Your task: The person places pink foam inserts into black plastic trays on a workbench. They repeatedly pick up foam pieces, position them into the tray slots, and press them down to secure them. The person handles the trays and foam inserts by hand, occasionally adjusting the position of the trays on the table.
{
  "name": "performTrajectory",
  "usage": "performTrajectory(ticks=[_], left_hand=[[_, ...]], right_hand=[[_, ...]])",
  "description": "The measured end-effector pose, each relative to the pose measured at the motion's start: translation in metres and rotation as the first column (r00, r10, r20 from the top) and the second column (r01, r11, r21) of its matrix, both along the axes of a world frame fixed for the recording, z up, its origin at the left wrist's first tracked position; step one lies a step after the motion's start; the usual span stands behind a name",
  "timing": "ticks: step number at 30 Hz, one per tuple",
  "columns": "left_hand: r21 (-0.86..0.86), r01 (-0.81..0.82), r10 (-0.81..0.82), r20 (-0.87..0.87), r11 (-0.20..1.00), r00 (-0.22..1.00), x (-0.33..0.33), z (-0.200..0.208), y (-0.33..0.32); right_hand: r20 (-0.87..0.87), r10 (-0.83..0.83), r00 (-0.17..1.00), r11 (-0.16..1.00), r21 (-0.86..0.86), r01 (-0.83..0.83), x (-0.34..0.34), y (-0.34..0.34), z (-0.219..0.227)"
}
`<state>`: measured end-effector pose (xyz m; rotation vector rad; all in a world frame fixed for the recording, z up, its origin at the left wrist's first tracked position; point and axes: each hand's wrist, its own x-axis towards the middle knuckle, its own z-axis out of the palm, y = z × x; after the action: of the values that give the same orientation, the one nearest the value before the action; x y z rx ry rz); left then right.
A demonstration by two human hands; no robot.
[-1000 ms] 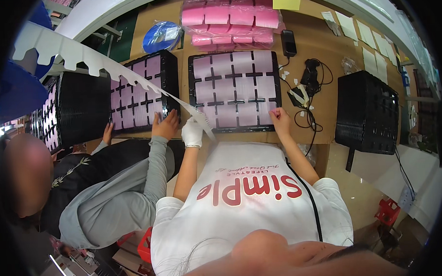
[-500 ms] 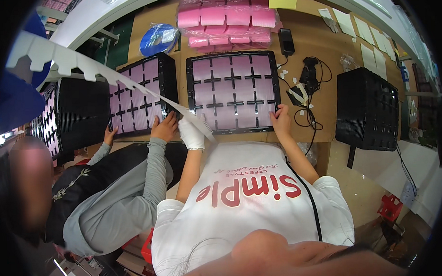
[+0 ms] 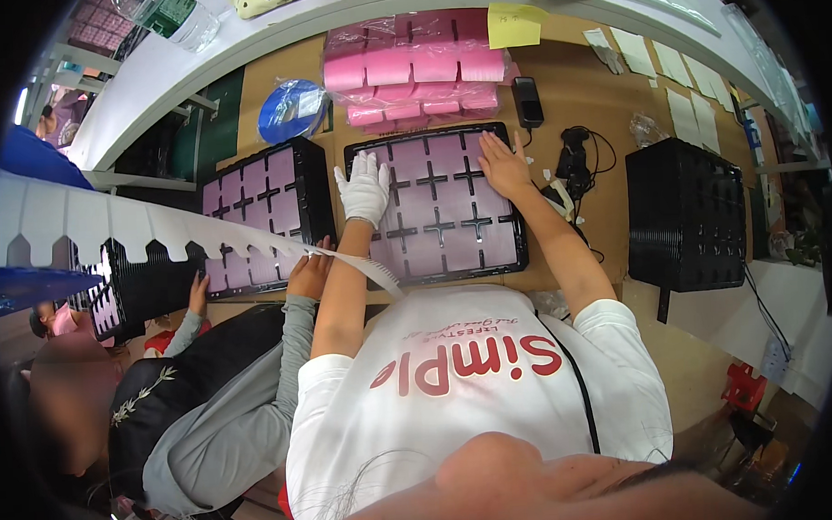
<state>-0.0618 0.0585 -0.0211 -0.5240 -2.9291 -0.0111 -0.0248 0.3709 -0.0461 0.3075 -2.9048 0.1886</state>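
Observation:
In front of me lies a black tray [image 3: 528, 254] with cross-shaped dividers and pale pink-purple sheets [image 3: 450, 193] in its cells. My left hand [image 3: 365, 190], in a white glove, rests flat with fingers spread over the tray's upper left part. My bare right hand [image 3: 506, 167] lies at the upper right corner, fingers stretched out. Neither hand grips anything. A white strip with a notched edge [image 3: 149, 228] runs from the left, crosses over my left forearm and ends near my shirt.
At left, a co-worker's hands [image 3: 310, 271] touch a similar tray stack [image 3: 315, 195]. Another black stack [image 3: 685, 216] stands at right. Pink sheet bundles [image 3: 414, 66], a blue roll [image 3: 287, 113], a black device [image 3: 527, 102], cables [image 3: 596, 153] and paper slips [image 3: 633, 52] lie at the back.
Both my hands have moved from the tray's near edge to its far part, now lying flat. The view has shifted, and the white strip hangs lower at left.

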Motion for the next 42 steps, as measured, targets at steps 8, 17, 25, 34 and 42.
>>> performTrajectory(ticks=[8,17,25,34,42], left_hand=[[-0.026,0.022,-0.021,0.034,0.999,0.999,0.009,-0.019,-0.005],[0.075,0.049,-0.041,-0.105,0.996,0.994,0.103,0.021,-0.050],[-0.077,0.236,-0.214,0.220,0.969,0.952,0.207,0.018,-0.065],[-0.048,0.124,-0.105,0.284,0.991,0.953,0.209,-0.009,-0.067],[0.458,-0.086,0.129,-0.064,0.885,0.990,0.202,0.016,-0.077]], right_hand=[[-0.001,-0.021,1.000,1.000,-0.020,0.021,0.001,-0.005,0.009],[-0.060,-0.185,0.981,0.952,-0.258,0.164,0.115,0.018,0.030],[0.115,0.041,0.993,0.996,-0.085,-0.031,0.218,-0.022,0.025],[0.115,0.048,0.992,0.995,-0.094,-0.037,0.222,-0.027,0.025],[0.158,-0.009,0.987,0.791,-0.603,0.104,0.224,0.002,0.027]])
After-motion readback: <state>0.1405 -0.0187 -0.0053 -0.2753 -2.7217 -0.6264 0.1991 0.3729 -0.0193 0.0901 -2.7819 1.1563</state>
